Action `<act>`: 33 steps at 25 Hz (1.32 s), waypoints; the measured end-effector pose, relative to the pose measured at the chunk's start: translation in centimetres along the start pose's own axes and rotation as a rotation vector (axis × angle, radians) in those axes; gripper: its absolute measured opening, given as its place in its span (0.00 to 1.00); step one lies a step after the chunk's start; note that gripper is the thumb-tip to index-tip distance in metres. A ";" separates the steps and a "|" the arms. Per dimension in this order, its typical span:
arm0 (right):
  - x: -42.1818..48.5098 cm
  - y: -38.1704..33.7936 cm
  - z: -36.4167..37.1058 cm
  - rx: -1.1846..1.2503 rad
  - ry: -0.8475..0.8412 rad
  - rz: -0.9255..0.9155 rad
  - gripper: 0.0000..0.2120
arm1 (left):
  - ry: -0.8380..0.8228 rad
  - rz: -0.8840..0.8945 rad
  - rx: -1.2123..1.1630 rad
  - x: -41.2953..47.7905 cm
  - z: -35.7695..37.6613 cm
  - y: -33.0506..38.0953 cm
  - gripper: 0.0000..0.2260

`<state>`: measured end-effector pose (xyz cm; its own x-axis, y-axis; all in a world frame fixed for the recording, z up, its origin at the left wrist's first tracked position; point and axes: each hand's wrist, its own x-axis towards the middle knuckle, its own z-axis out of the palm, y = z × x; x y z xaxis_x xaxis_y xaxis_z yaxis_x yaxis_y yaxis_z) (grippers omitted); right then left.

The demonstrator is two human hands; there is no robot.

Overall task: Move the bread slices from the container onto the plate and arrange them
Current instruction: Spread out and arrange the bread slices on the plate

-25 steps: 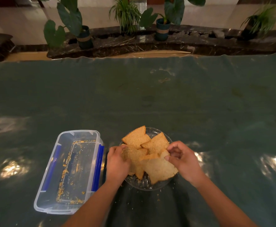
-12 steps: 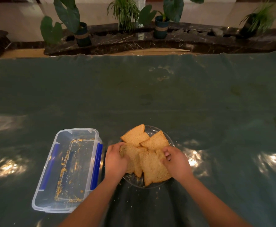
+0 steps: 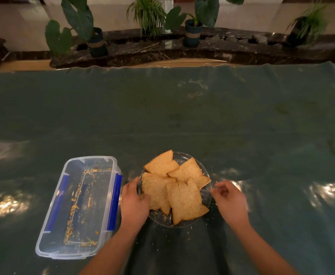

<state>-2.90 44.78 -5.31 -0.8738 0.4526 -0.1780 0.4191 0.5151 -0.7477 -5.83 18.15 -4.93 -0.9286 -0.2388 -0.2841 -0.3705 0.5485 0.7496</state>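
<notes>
Four bread slices (image 3: pixel 184 199) overlap on the glass plate (image 3: pixel 208 197) by the surface's (image 3: pixel 242 135) near edge, corners fanning outward. Left hand (image 3: pixel 135 201) touches its left rim, grip unclear; right hand (image 3: pixel 229 201) hangs loosely curled, holding nothing.

Light: was dim and warm.
Glare: bright patches shone on table (image 3: pixel 182 120).
Edges: bowed; plants (image 3: pixel 148 14) were soft.
Focus: bread (image 3: pixel 184 201) was crisp.

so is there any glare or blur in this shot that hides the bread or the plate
Head view: the light is dim and warm. Bright glare patches lie on the glossy table cover to the left and right, clear of the bread slices, which look sharp. The clear plate is faint, but its rim can be made out. The wide lens bows the cover's far edge.
</notes>
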 end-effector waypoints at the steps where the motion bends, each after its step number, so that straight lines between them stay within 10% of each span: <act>1: -0.5 0.3 -0.1 -0.020 -0.041 -0.042 0.06 | -0.010 -0.009 -0.008 0.0 -0.1 0.1 0.24; 6: -2.1 0.5 0.6 -0.307 -0.354 -0.297 0.17 | -0.040 -0.014 -0.022 0.0 -0.1 0.5 0.22; 33: -0.7 0.3 1.3 -0.089 -0.256 -0.083 0.06 | -0.001 -0.186 -0.032 -0.4 -0.6 0.0 0.17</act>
<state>-2.48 43.67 -6.24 -0.9351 0.2133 -0.2830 0.3538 0.6096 -0.7094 -5.46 17.76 -4.45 -0.8443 -0.3328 -0.4199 -0.5345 0.4689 0.7031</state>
